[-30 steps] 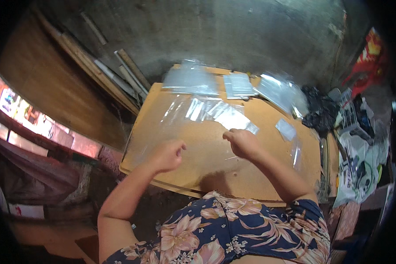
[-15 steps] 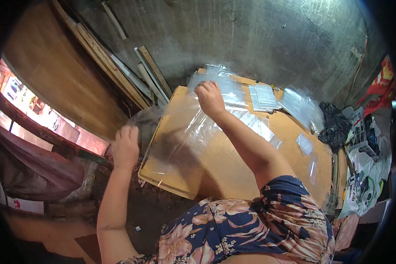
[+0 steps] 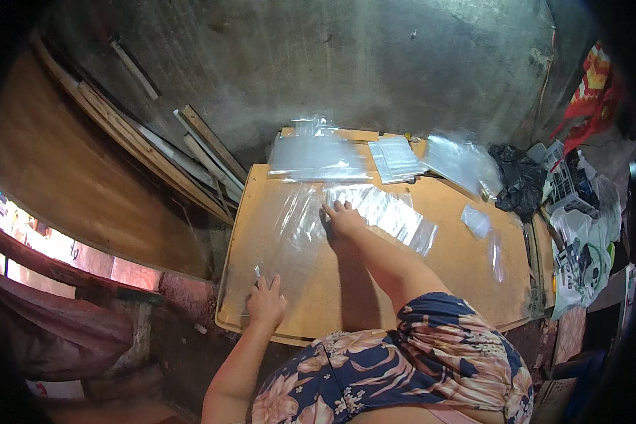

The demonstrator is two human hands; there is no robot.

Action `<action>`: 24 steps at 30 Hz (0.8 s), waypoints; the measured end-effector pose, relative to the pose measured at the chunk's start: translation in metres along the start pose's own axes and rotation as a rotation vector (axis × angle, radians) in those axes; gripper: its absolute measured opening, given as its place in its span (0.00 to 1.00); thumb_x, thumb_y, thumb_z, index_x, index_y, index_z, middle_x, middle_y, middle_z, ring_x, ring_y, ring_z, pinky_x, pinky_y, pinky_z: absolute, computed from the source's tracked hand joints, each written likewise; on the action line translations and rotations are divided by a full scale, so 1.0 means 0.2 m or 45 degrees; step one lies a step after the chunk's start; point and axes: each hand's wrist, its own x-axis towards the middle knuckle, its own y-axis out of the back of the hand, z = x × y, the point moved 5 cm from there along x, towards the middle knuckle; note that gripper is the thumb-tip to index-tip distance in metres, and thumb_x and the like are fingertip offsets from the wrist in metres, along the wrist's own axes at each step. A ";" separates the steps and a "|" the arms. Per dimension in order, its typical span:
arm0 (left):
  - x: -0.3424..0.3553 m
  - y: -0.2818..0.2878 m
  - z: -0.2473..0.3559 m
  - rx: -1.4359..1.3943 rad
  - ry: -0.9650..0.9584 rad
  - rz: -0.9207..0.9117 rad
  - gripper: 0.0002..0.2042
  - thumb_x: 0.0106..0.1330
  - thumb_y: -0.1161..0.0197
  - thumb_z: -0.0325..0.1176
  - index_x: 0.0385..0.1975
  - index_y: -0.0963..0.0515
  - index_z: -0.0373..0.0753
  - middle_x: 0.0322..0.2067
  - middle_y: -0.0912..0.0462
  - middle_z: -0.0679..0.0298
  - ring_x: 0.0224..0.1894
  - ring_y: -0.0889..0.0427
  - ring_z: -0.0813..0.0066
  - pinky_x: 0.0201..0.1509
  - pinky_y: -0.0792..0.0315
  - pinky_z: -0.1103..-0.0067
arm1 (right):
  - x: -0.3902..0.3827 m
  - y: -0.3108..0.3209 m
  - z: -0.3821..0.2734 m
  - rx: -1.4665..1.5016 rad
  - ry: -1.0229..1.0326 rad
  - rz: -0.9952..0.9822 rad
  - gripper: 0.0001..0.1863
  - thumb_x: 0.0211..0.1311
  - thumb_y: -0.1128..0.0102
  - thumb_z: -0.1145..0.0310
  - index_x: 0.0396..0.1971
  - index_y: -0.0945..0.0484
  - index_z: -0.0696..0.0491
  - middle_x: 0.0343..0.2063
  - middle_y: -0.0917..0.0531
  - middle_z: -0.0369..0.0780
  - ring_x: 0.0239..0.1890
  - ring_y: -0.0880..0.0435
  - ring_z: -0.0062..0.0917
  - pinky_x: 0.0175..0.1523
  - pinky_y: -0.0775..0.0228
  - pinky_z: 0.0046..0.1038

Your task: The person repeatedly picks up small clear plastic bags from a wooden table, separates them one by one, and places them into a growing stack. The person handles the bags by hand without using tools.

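Note:
A clear plastic sheet [image 3: 290, 230] lies on the wooden table [image 3: 431, 283], wrinkled and shiny along its length. At its near left end my left hand [image 3: 267, 302] rests with fingers apart. My right hand [image 3: 345, 219] reaches farther up, its fingers spread at the sheet's right edge, next to a pile of shiny clear plastic pieces [image 3: 396, 215]. Neither hand appears to grip anything. Beyond them, a stack of clear plastic sheets [image 3: 318, 157] lies along the table's far edge.
More flat plastic packs [image 3: 396, 159] and a larger clear bundle [image 3: 459, 166] lie at the back right. A black plastic bag [image 3: 516, 177] and a grey crate [image 3: 560, 180] stand at the right edge. Small clear pieces [image 3: 475, 221] lie nearer. Wooden boards [image 3: 138, 145] lean at the left.
Both hands have come down from the air onto the table, the left moving right and nearer. The clear sheet, lifted and billowing at its left before, now lies flat.

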 end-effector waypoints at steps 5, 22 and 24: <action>-0.02 0.04 0.05 -0.082 0.014 -0.130 0.30 0.56 0.44 0.41 0.61 0.41 0.48 0.57 0.42 0.48 0.53 0.33 0.50 0.54 0.34 0.63 | -0.09 0.12 0.18 0.263 -0.067 0.032 0.15 0.61 0.57 0.65 0.46 0.28 0.49 0.37 0.21 0.46 0.39 0.21 0.38 0.44 0.29 0.36; 0.19 0.21 0.95 -2.311 -0.374 -0.476 0.28 0.57 0.38 0.30 0.56 0.42 0.35 0.43 0.26 0.57 0.45 0.25 0.69 0.49 0.29 0.75 | -0.73 0.67 0.61 2.332 -0.439 0.470 0.12 0.64 0.53 0.60 0.30 0.27 0.54 0.19 0.26 0.33 0.19 0.27 0.20 0.22 0.35 0.23; 0.12 0.11 0.96 -2.225 -0.220 -1.011 0.08 0.59 0.41 0.28 0.38 0.28 0.38 0.31 0.22 0.67 0.34 0.21 0.76 0.41 0.25 0.78 | -0.81 0.64 0.82 1.967 -0.508 0.680 0.11 0.63 0.53 0.62 0.33 0.27 0.55 0.24 0.24 0.36 0.23 0.25 0.24 0.26 0.34 0.26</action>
